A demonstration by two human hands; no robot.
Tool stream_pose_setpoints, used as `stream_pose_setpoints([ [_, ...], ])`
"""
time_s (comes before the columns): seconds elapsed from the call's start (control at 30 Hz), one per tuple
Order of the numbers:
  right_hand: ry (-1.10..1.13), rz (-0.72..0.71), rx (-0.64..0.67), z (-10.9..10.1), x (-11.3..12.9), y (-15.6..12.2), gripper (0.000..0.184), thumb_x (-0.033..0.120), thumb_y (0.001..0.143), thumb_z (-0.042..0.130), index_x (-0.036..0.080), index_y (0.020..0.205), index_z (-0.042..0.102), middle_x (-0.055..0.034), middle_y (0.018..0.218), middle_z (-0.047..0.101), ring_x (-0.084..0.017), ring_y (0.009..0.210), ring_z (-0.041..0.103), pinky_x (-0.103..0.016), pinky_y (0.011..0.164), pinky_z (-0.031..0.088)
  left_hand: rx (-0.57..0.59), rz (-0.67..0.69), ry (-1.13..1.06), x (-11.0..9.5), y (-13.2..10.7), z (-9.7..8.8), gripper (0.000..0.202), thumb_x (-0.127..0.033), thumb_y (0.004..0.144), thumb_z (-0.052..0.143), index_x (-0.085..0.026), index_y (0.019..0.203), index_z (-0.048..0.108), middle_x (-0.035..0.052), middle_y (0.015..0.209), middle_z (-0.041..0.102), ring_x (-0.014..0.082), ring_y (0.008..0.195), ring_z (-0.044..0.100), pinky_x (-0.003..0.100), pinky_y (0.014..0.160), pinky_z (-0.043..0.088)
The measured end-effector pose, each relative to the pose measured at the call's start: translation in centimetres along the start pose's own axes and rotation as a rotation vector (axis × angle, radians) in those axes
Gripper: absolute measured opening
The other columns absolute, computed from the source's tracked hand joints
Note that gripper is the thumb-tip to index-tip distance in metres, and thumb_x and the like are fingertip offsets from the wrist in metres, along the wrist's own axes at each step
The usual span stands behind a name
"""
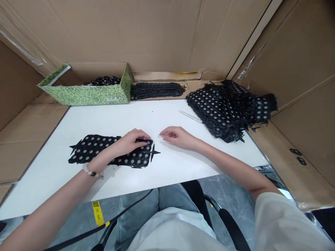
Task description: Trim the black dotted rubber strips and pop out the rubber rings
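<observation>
A flat black sheet with rows of pale round dots (91, 144) lies on the white table, its edges ragged with pointed tabs. My left hand (131, 141) rests over its right part, thumb on top and fingers curled at the upper right corner, gripping it. Just right of the sheet, my right hand (180, 137) hovers above the table with thumb and index finger brought close together. Whatever may be between those fingertips is too small to make out. A bracelet (92, 172) circles my left wrist.
A green patterned box (96, 96) at the back left holds black dotted pieces. Beside it lies a stack of black strips (158, 90). A heap of black dotted sheets (220, 108) sits back right, near a clear thin strip (191, 116). Cardboard walls surround the table (167, 174).
</observation>
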State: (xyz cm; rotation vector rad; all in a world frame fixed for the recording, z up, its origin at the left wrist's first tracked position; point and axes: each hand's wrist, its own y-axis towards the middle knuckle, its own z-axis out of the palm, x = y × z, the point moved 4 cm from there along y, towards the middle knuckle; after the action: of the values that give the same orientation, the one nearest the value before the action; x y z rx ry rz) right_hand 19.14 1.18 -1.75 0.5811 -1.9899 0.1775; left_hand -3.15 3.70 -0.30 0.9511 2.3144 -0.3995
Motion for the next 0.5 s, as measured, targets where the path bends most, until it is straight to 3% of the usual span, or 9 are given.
stream_pose_setpoints([
  [0.1,0.079,0.012,-0.072,0.6,-0.4,0.8,0.027,0.030,0.089,0.068,0.015,0.110,0.075,-0.0072,0.106,0.075,-0.011,0.076,0.057,-0.026,0.074,0.045,-0.039,0.015,-0.057,0.3,0.7,-0.3,0.026,-0.043,0.085,0.061,-0.023,0.097,0.073,0.0071,0.098,0.076,0.0260,0.097,0.066,0.038,0.093,0.049],
  [0.3,0.409,0.203,-0.047,2.0,-1.4,4.8,0.012,0.026,0.080,0.074,0.014,0.082,0.072,0.0027,0.064,0.065,-0.009,0.056,0.055,-0.023,0.059,0.047,-0.284,-0.073,-0.126,1.2,2.4,-0.6,0.031,-0.042,0.081,0.064,-0.021,0.104,0.066,0.0032,0.090,0.065,0.0210,0.080,0.058,0.033,0.078,0.046],
  [0.4,0.448,0.231,-0.054,2.1,-1.6,6.4,0.016,0.030,0.079,0.075,0.015,0.079,0.068,0.0023,0.063,0.064,-0.009,0.056,0.057,-0.023,0.056,0.051,-0.432,-0.116,-0.054,1.4,2.3,-0.8,0.025,-0.037,0.079,0.067,-0.020,0.097,0.060,0.0037,0.089,0.062,0.0233,0.086,0.056,0.034,0.081,0.045],
  [0.5,0.480,0.251,-0.024,2.3,-1.8,7.0,0.027,0.036,0.070,0.084,0.015,0.078,0.069,0.0017,0.064,0.066,-0.009,0.056,0.059,-0.022,0.055,0.053,-0.452,-0.127,0.037,1.1,1.8,-0.6,0.020,-0.035,0.081,0.069,-0.021,0.085,0.055,0.0039,0.084,0.060,0.0248,0.087,0.055,0.037,0.082,0.043],
])
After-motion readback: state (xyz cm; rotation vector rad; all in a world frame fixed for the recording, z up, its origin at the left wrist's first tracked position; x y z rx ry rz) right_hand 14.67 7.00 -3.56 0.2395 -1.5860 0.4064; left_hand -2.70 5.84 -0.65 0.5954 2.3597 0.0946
